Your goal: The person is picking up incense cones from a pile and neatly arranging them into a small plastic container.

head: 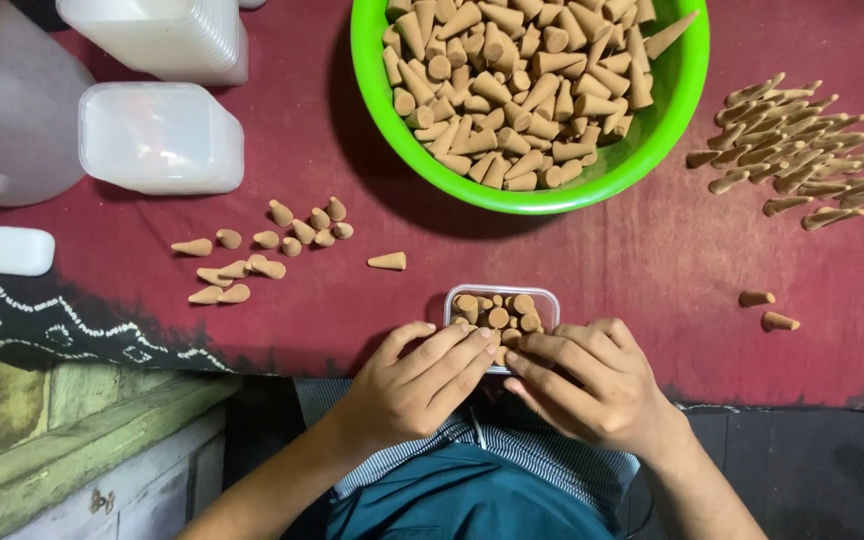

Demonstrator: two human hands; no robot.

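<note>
A small clear plastic box (548, 296) sits at the near edge of the dark red cloth, filled with tan incense cones (497, 312) standing upright. My left hand (422, 380) and my right hand (582, 375) meet over the box's near side, fingertips pressing on the cones there. Neither hand grips the box. A bright green bowl (672, 120) heaped with the same cones stands just beyond the box.
Loose cones (267, 250) lie to the left, a pile of darker cones (802, 155) to the right, and two single cones (767, 310) near my right hand. Stacked clear lids (162, 135), a translucent jug (2, 100) and a small white case (17, 250) are at the far left.
</note>
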